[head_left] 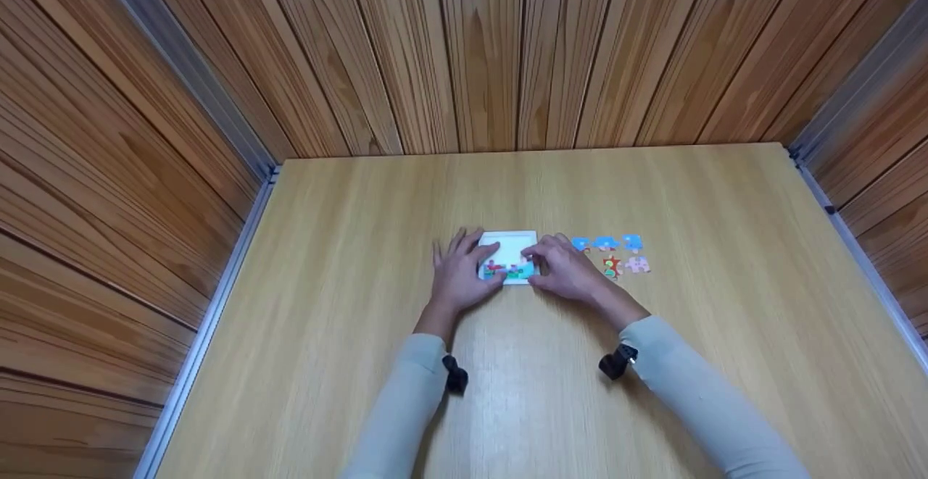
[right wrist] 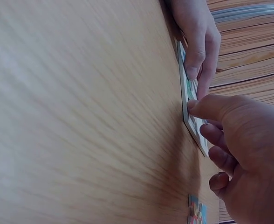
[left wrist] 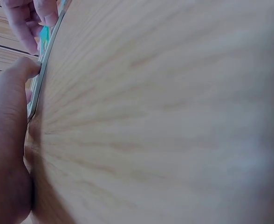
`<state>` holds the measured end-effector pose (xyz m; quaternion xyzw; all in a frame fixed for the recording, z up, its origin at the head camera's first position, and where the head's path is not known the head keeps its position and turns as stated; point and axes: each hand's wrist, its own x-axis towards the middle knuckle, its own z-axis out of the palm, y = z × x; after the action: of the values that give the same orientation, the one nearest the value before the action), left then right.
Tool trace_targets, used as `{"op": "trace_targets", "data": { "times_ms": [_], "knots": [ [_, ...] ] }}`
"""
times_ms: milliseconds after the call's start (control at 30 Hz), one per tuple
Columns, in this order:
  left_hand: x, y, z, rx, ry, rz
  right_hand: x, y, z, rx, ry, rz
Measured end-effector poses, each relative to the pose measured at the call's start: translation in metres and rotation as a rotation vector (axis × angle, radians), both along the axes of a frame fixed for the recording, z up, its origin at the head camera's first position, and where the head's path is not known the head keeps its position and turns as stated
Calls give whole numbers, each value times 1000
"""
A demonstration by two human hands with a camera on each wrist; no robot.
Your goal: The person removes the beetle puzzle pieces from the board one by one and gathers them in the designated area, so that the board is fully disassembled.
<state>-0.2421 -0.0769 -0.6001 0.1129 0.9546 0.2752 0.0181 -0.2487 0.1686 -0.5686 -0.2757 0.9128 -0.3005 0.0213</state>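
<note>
A small white puzzle tray point(head_left: 507, 238) lies on the table with a colourful strip of joined puzzle pieces point(head_left: 516, 272) along its near side. My left hand point(head_left: 460, 272) rests on the tray's left side, its fingers spread and its thumb at the near edge. At the right side, my right hand point(head_left: 569, 269) has thumb and index finger around a puzzle piece, mostly hidden by the hand. In the right wrist view the right thumb point(right wrist: 209, 107) touches the tray's surface, and the other fingers are curled.
Right of the tray lie several loose pieces: blue ones point(head_left: 605, 243) in the far row, a red and green piece point(head_left: 612, 267) and a pink piece point(head_left: 638, 264) nearer. Wooden panel walls point(head_left: 478, 59) enclose the table point(head_left: 348, 261) at the back and sides.
</note>
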Motion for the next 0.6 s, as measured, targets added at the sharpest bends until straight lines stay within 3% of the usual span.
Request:
{"op": "trace_targets", "data": {
  "times_ms": [200,333,433,600],
  "knots": [
    [1,1,0,-5,-16,4,-7,6,-15,-20,28,21],
    [2,0,0,-2,-16,2,-4,5,-7,10,-36,0],
    [2,0,0,-9,-16,3,2,2,7,29,-86,-25],
    [0,1,1,-18,-17,6,6,5,15,47,-105,-48]
  ]
}}
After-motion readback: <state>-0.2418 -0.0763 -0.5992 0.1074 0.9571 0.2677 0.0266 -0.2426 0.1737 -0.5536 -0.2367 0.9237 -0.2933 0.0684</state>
